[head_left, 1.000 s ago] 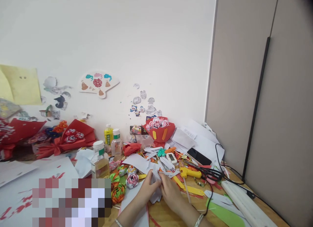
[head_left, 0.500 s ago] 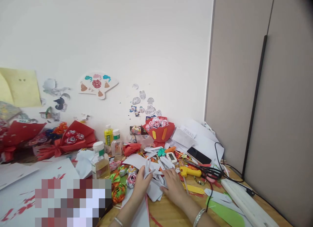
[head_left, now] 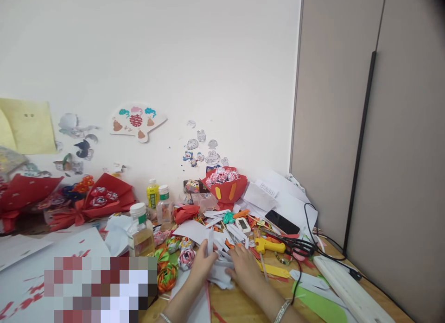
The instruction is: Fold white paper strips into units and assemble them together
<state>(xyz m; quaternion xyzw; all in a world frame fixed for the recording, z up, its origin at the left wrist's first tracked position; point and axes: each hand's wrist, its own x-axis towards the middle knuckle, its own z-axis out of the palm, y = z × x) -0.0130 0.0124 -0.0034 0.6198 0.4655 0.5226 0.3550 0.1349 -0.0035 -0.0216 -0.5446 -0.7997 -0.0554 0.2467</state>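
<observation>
White paper strips and scraps [head_left: 222,273] lie in a loose heap between my two hands on the wooden table. My left hand [head_left: 204,262] is closed, with a white paper strip [head_left: 210,242] standing up between thumb and fingers. On the heap's other side, my right hand [head_left: 244,266] rests against the scraps, its fingers bent and the thumb apart. Some of its fingertips are hard to make out among the paper. Left of my left hand are folded ribbon flowers [head_left: 187,259], pink and white ones beside orange and green ones.
A yellow glue gun [head_left: 269,245], a phone [head_left: 282,222] and a white timer [head_left: 242,225] lie to the right. A power strip [head_left: 351,286] runs along the right edge with black cables. Bottles [head_left: 141,230] stand left. A red bouquet [head_left: 224,191] stands against the wall.
Both hands have shifted slightly among the paper scraps. The strip in my left hand now stands more upright, and the scraps between the hands have moved. The view has turned a little.
</observation>
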